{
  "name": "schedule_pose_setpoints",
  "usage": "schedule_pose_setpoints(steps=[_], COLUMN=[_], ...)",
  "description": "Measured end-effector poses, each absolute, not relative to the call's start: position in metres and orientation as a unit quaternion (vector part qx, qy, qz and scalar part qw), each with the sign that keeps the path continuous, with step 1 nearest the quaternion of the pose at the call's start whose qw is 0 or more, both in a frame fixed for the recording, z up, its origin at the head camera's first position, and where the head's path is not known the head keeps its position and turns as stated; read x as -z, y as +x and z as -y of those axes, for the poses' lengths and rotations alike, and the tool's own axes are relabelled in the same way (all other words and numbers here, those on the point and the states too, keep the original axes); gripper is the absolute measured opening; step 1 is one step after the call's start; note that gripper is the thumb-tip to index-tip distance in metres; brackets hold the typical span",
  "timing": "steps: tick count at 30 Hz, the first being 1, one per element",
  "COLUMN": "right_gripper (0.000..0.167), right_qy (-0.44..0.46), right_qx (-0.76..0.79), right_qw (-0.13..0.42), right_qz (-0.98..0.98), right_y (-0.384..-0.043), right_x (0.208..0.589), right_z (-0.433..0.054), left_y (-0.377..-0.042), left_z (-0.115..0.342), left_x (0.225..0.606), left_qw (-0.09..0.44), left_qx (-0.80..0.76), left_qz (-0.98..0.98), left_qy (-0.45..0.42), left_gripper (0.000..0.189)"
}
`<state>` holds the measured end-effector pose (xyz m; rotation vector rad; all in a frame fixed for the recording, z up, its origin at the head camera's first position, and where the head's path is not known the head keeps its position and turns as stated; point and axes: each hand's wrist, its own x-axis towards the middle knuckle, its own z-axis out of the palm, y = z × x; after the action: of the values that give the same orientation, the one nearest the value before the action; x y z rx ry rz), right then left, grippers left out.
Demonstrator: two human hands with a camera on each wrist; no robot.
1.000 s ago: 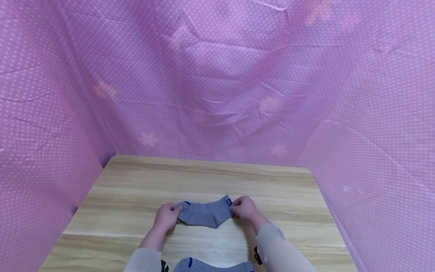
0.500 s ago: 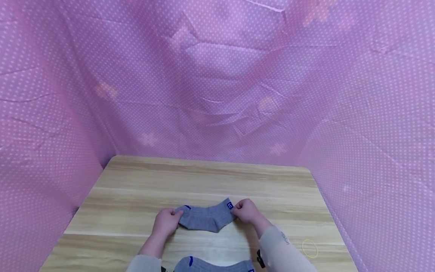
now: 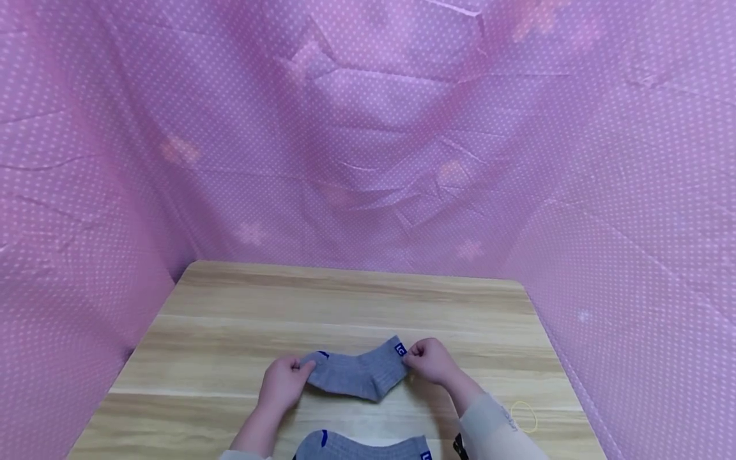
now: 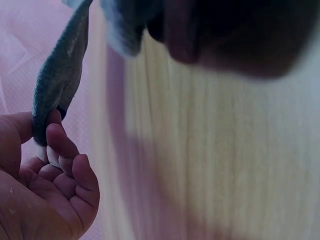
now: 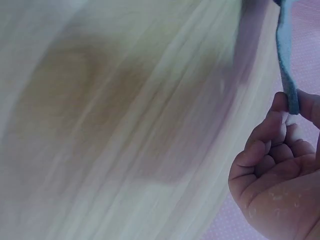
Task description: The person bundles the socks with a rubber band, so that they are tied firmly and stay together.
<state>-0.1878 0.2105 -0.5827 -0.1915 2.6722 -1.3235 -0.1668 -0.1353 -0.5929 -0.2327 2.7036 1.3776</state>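
Note:
A grey ankle sock [image 3: 355, 375] with a blue toe mark and a blue cuff label is stretched sideways between both hands. My left hand [image 3: 283, 383] pinches its toe end between thumb and fingers. At the cuff, beside the label, my right hand [image 3: 432, 361] pinches the other end. The left wrist view shows the sock [image 4: 60, 75] rising from the thumb and forefinger, the other fingers curled below. In the right wrist view the cuff edge [image 5: 287, 65] runs down into the pinch of the right hand [image 5: 280, 175].
A second grey sock [image 3: 362, 448] lies flat at the near edge of the view, partly cut off. A thin yellow rubber band [image 3: 524, 416] lies at the right of the wooden table [image 3: 345, 294]. Pink dotted cloth [image 3: 368, 160] surrounds the table.
Both hands keep their pinch on the sock. The sock and hands have shifted a little to the right and nearer, the right hand most.

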Motion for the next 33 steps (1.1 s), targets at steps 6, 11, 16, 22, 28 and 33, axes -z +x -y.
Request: schedule_pose_setpoints(steps=[6, 11, 16, 22, 28, 33], right_gripper=[0.021, 0.018, 0.016, 0.015, 0.014, 0.013], right_qy=[-0.066, -0.053, -0.031, -0.03, -0.024, -0.041], right_qx=[0.465, 0.503, 0.524, 0.536, 0.54, 0.533], right_qw=[0.083, 0.093, 0.099, 0.096, 0.099, 0.11], right_qz=[-0.879, -0.858, -0.845, -0.838, -0.836, -0.838], right_y=[-0.168, -0.148, -0.12, -0.088, -0.071, -0.06], right_x=[0.579, 0.58, 0.582, 0.574, 0.567, 0.567], right_z=[-0.222, -0.226, -0.227, -0.228, -0.233, -0.237], left_y=[-0.153, -0.142, -0.13, -0.122, -0.117, -0.115], left_z=[0.139, 0.141, 0.144, 0.145, 0.146, 0.15], left_x=[0.58, 0.574, 0.57, 0.567, 0.563, 0.561], left_qw=[0.054, 0.083, 0.1, 0.129, 0.138, 0.157], left_qx=[-0.463, -0.488, -0.501, -0.512, -0.515, -0.522], left_qz=[-0.882, -0.866, -0.857, -0.848, -0.846, -0.838], left_qy=[-0.067, -0.066, -0.066, -0.051, 0.003, 0.037], left_gripper=[0.029, 0.026, 0.023, 0.024, 0.022, 0.022])
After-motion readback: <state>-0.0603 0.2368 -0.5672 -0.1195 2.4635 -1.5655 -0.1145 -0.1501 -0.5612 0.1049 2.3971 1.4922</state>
